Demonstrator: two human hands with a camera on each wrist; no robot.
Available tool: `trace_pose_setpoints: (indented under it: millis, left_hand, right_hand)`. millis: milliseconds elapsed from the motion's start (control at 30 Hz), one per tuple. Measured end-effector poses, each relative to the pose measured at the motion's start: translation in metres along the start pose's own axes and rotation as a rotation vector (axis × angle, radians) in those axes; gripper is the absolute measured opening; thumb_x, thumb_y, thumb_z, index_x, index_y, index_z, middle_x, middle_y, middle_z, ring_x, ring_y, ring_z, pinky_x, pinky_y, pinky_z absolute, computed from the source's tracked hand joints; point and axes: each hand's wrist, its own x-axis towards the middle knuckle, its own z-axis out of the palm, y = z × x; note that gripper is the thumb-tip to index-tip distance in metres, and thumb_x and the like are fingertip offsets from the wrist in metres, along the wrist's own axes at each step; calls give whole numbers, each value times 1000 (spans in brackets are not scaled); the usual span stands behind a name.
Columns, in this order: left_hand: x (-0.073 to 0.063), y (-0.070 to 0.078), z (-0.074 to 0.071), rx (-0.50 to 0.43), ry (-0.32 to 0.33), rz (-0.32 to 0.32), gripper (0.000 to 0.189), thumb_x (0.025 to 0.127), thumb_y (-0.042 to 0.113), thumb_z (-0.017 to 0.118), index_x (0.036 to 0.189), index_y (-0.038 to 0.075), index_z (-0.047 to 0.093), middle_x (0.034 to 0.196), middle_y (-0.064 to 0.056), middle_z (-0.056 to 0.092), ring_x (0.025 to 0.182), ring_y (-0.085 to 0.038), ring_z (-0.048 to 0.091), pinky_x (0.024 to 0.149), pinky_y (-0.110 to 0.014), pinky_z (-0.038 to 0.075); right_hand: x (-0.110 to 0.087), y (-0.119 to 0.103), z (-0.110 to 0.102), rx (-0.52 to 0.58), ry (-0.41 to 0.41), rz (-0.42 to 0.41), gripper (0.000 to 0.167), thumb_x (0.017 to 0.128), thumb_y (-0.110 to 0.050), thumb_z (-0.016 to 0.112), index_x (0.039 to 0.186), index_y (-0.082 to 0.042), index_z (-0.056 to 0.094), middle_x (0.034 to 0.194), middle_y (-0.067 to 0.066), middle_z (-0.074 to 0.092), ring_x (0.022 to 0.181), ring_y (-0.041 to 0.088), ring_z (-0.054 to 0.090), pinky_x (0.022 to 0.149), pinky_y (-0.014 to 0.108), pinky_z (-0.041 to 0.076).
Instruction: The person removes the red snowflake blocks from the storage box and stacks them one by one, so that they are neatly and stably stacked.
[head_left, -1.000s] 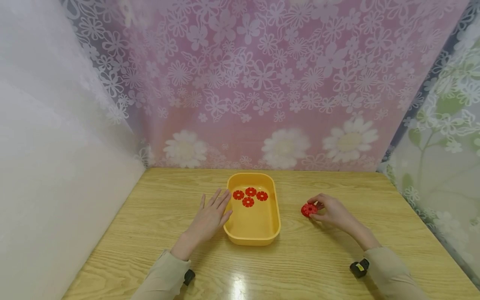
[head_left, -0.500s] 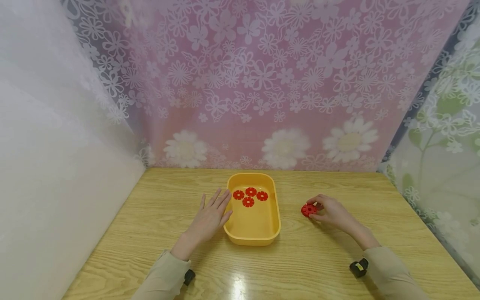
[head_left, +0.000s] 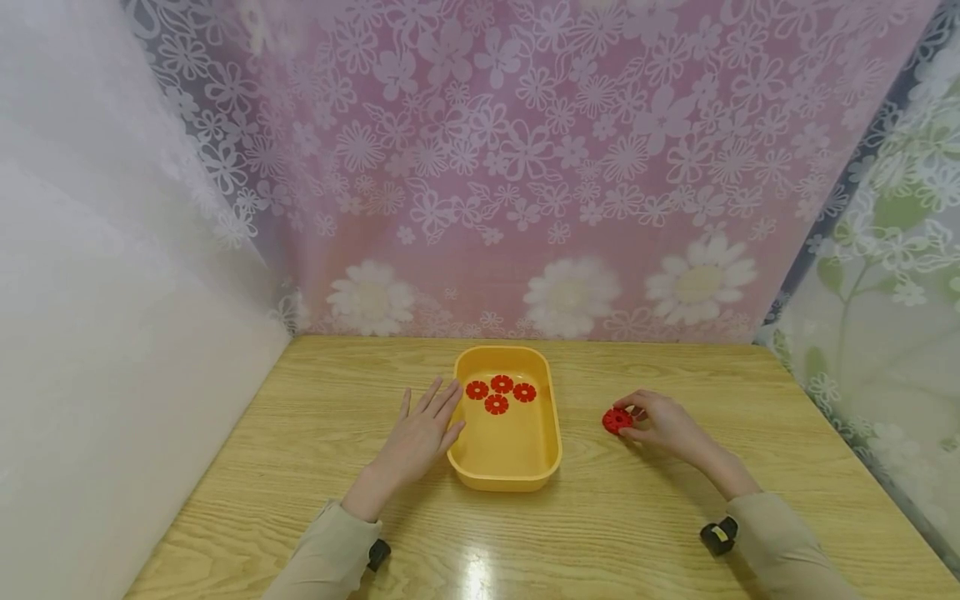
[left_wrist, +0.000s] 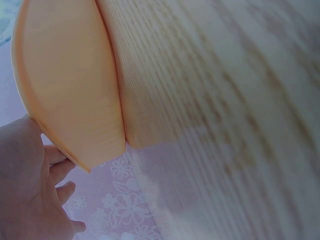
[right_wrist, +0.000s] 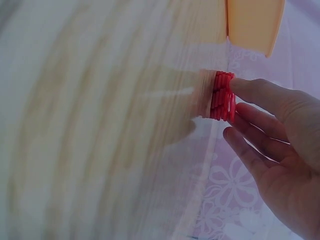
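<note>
A yellow plastic tray (head_left: 506, 482) stands mid-table, with several red notched plastic discs (head_left: 497, 404) lying flat near its far end. My left hand (head_left: 417, 435) rests at the tray's left rim, fingers extended; the left wrist view shows the thumb side of that hand (left_wrist: 25, 185) against the rim. To the right of the tray, my right hand (head_left: 663, 423) pinches the top of a stack of red notched discs (head_left: 617, 421) between thumb and fingers. Seen from the side in the right wrist view, the stack (right_wrist: 220, 96) stands on the wood.
The wood-grain table (head_left: 337, 392) extends around the tray on both sides. A pink flowered curtain (head_left: 487, 208) hangs behind its far edge, and pale cloth (head_left: 112, 292) closes off the left. Black wrist devices (head_left: 718, 536) sit at both cuffs.
My right fingers and the top of the red stack have shifted very slightly. The left hand, the tray and the discs in it stay where they were.
</note>
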Motion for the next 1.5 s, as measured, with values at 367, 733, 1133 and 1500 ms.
trace_pose_setpoints:
  millis: [367,733,1133,1500]
  left_hand:
    - [1,-1,2,-2,2,-2,60,108,36,48,160,10,32,165,-5,31,155,-28,18,120,-67,10]
    - [1,1,0,-1,-5,-11,60,108,36,48,159,10,33,165,-5,32,155,-28,19,119,-68,12]
    - [1,0,1,10,-3,1,60,108,35,48,159,8,33,164,-7,32,155,-30,19,119,-68,12]
    - [1,-1,1,2,4,5,60,109,38,45,159,8,34,165,-7,32,155,-30,19,119,-68,11]
  right_hand:
    - [0,-2,0,-19,-11,6,35,84,-10,83,115,1,70,103,10,68,87,26,69,75,41,59]
    - [-1,-3,0,-19,-22,33,35,85,-11,81,117,1,70,105,12,70,87,27,69,74,41,59]
    - [-4,-9,-9,57,138,7,25,93,-6,72,118,-1,71,112,15,71,95,35,68,79,49,58]
    - [7,-20,-16,22,252,-77,28,93,-6,73,120,-6,72,109,12,73,92,33,71,78,54,58]
